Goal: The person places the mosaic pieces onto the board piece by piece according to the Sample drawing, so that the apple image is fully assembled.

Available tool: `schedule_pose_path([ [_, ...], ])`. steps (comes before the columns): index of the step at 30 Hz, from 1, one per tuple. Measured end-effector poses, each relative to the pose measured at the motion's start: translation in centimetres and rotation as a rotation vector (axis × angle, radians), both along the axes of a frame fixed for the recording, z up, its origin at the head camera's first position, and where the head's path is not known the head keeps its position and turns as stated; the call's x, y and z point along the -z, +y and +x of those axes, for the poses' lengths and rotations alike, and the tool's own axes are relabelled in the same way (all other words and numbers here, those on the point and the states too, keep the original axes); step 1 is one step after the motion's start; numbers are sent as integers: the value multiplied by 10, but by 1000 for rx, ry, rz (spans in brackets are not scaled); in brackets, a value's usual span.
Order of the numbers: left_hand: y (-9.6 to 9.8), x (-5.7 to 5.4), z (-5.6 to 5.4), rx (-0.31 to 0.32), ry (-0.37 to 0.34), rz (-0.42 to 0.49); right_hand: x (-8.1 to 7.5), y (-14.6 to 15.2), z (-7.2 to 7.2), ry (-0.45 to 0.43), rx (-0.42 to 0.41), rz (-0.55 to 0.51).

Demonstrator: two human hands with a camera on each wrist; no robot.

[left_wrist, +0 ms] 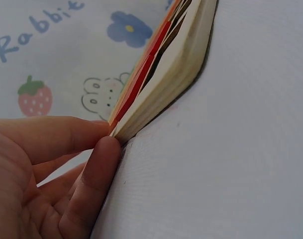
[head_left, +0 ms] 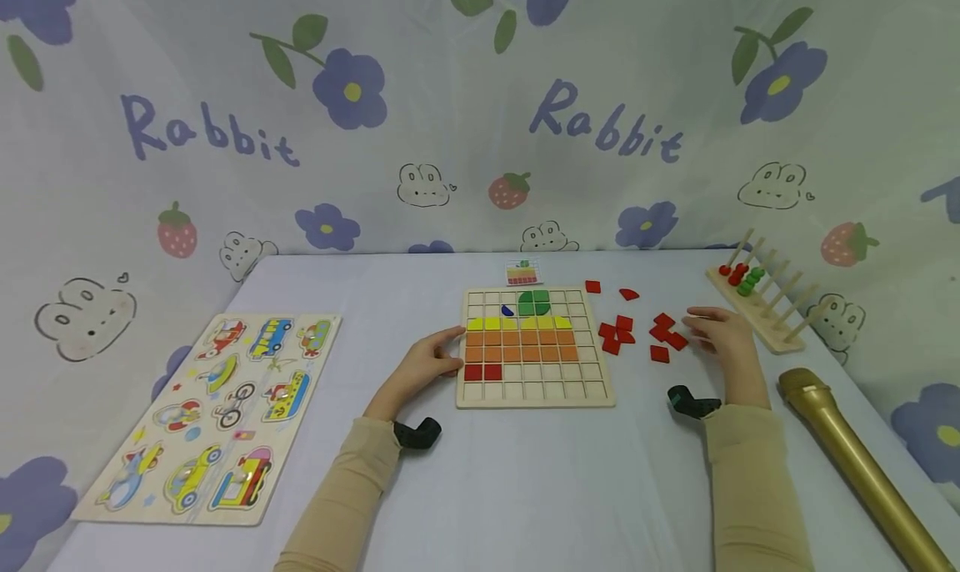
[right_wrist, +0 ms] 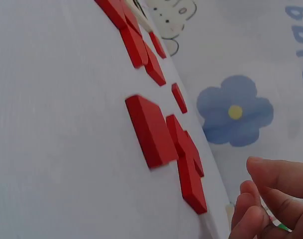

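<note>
My left hand (head_left: 422, 365) touches the left edge of a wooden grid board (head_left: 537, 394), thumb and fingertips at its rim. In the left wrist view two fingertips (left_wrist: 105, 154) meet at the board's edge (left_wrist: 163, 82). The board carries two red squares (head_left: 483, 373), orange squares (head_left: 521, 345), a row of yellow pieces (head_left: 517, 323), green pieces (head_left: 534, 303) and a small blue piece (head_left: 507, 310). My right hand (head_left: 722, 337) hovers beside several loose red squares (head_left: 659, 354), fingers loosely bent, nothing visible between them.
A small pattern card (head_left: 523, 272) lies behind the board. To the left is a vehicle puzzle board (head_left: 202, 413). A bead rack with pegs (head_left: 765, 301) and a gold microphone (head_left: 855, 455) sit at the right. More red pieces (head_left: 617, 334) lie right of the grid.
</note>
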State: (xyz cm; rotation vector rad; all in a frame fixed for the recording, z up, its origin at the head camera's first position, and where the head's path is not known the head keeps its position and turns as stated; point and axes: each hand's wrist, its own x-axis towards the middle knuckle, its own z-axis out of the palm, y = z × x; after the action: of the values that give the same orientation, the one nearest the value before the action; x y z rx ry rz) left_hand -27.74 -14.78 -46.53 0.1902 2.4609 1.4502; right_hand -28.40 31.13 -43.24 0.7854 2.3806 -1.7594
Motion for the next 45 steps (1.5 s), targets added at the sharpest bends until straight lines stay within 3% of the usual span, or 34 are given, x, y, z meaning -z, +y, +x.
schedule_pose_path([
  [4,0,-2,1,2,-5,1,4,12,7,-73,-58,-13],
  [8,0,-3,2,7,3,-9,4,14,13,-69,-172,15],
  [13,0,-3,1,13,10,-16,6,11,12,-82,-287,205],
  [19,0,-2,1,13,6,-14,8,4,8,-94,-323,346],
  [24,0,-2,1,6,13,-22,7,1,11,7,-315,356],
  [27,0,-2,1,6,14,-21,7,0,12,50,-265,331],
  [30,-1,-2,1,9,9,-15,5,-1,11,59,-175,147],
  [33,-1,-2,1,10,9,-10,0,-2,10,90,-114,-193],
  [37,-1,-1,1,12,13,-9,-9,-16,7,115,-156,-543],
  [41,-1,-1,1,12,8,-4,-13,-45,1,104,-262,-602],
  [45,0,-2,1,7,1,-6,-14,-77,-1,86,-383,-579],
])
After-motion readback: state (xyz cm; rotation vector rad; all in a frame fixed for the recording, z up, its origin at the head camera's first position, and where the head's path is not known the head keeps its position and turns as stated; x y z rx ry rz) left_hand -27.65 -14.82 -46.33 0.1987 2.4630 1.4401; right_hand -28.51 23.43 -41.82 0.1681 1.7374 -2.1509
